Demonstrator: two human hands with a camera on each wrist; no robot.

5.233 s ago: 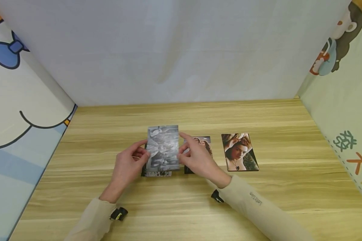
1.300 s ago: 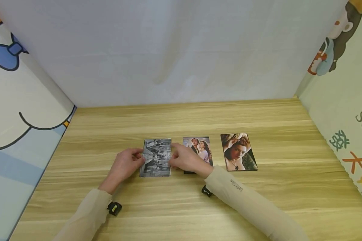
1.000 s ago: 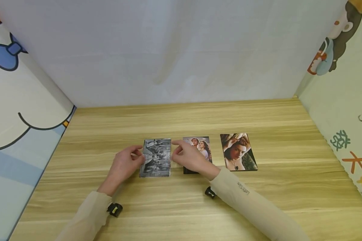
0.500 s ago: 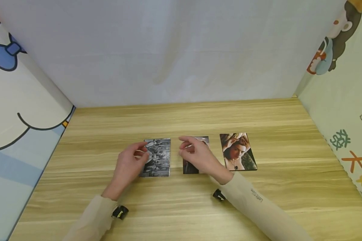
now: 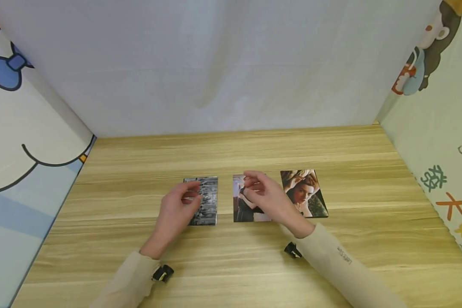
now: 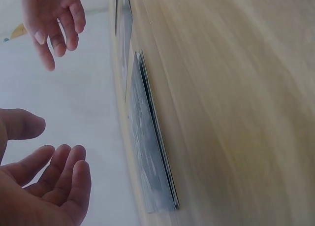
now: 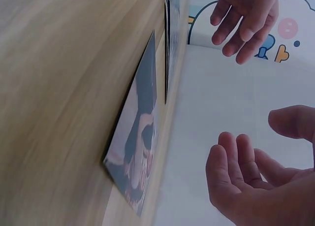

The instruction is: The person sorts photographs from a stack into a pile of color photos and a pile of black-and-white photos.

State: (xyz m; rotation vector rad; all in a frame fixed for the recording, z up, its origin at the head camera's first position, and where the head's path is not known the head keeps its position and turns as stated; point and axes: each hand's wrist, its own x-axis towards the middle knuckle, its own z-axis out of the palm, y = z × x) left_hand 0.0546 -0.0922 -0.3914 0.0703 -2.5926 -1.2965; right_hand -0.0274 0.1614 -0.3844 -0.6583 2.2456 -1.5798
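Note:
Three stacks of photo cards lie in a row on the table. My left hand (image 5: 179, 207) hovers over the black-and-white photo card (image 5: 209, 207) topping the left stack, partly covering it in the head view. In the left wrist view that stack (image 6: 150, 157) shows several layered edges, and the fingers are apart from it, thumb separated and nothing between. My right hand (image 5: 269, 199) is raised over the middle stack, whose top photo card (image 5: 240, 209) shows a couple; it holds nothing, its fingers loosely bent. In the right wrist view the couple card (image 7: 135, 142) lies flat below the hand.
At the right lies a portrait photo card (image 5: 308, 192), its lower left overlapped by my right hand in the head view. The wood-grain table (image 5: 231, 273) meets a pale cloth backdrop (image 5: 231, 64), with printed cartoon panels (image 5: 34, 115) at the sides.
Both hands held the black-and-white card above the left stack, laid it there and squared its edges. They have since let go, and both have lifted and shifted to the right.

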